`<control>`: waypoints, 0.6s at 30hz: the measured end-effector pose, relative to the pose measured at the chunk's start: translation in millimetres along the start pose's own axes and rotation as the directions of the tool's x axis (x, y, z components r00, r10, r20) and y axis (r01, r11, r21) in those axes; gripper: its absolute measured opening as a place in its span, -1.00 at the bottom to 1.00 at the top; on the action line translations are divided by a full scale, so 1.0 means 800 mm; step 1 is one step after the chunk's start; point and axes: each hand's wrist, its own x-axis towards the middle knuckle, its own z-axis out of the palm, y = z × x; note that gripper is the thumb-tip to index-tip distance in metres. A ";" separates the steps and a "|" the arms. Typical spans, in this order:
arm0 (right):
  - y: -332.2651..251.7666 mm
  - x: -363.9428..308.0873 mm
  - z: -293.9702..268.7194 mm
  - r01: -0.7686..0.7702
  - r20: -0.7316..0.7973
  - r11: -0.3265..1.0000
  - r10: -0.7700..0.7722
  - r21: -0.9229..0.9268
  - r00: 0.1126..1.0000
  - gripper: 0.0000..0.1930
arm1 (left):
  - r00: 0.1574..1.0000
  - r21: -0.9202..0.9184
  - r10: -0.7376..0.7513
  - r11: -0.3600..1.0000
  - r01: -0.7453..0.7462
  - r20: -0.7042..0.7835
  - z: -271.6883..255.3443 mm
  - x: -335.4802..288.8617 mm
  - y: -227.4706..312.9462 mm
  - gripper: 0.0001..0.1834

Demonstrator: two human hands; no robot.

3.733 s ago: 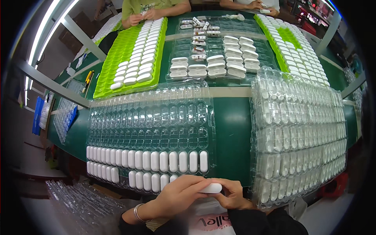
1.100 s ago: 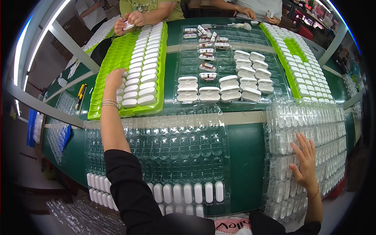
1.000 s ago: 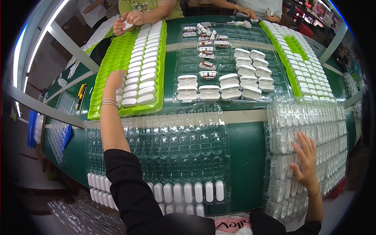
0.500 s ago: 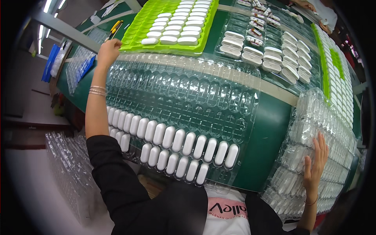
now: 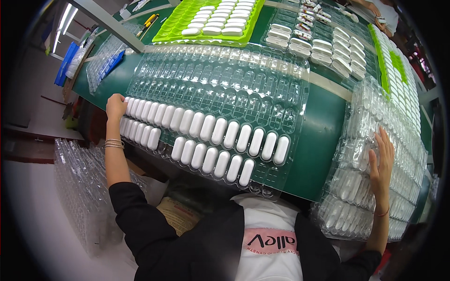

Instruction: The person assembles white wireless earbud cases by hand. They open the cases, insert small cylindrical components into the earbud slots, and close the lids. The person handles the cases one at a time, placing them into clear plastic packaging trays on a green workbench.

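Note:
My left hand [image 5: 116,107] is at the left end of a clear plastic blister tray [image 5: 300,117], beside the last white oval cases there. Its fingers are curled together; what they grip, if anything, is hidden. White elongated cases [image 5: 205,127] fill one row of the tray. A second row nearer me [image 5: 211,159] has a gap toward its left part. The far rows of pockets hold no cases. My right hand [image 5: 383,159] lies with fingers extended on a tall stack of clear plastic trays [image 5: 361,145] at the right.
A lime-green tray [image 5: 168,30] with white cases stands at the back. Beyond lie open white cases [image 5: 321,51] in another clear tray, and a second green tray [image 5: 382,61]. More clear trays [image 5: 84,187] are stacked low at left. A metal post [image 5: 108,23] rises at the back left. Another person's hand [image 5: 382,23] shows far right.
My left hand has moved from the tray's far left corner toward me, to the end of the filled row. My right hand stays on the stack. The view has shifted somewhat.

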 end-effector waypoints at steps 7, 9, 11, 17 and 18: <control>0.004 0.003 -0.033 0.015 -0.153 0.990 0.007 0.140 0.988 -0.68 | 0.993 0.028 0.017 1.000 -0.014 -0.115 0.055 0.035 -0.052 -0.82; 0.026 -0.004 -0.061 -0.041 -0.305 0.952 0.138 0.303 0.942 -0.75 | 0.962 0.140 -0.126 0.977 0.163 -0.240 0.014 0.004 -0.005 -0.84; 0.071 -0.025 -0.094 -0.169 -0.402 0.897 0.343 0.409 0.849 -0.76 | 0.948 0.246 0.072 0.969 0.007 -0.311 -0.021 -0.012 0.025 -0.80; 0.204 -0.148 -0.134 -0.646 -0.137 0.665 0.728 0.375 0.671 -0.66 | 0.815 -0.328 0.236 0.829 -0.453 -0.530 -0.126 -0.174 0.233 -0.69; 0.190 -0.151 -0.140 -0.697 -0.096 0.657 0.744 0.288 0.661 -0.64 | 0.848 -0.452 0.203 0.772 -0.446 -0.489 -0.128 -0.216 0.275 -0.71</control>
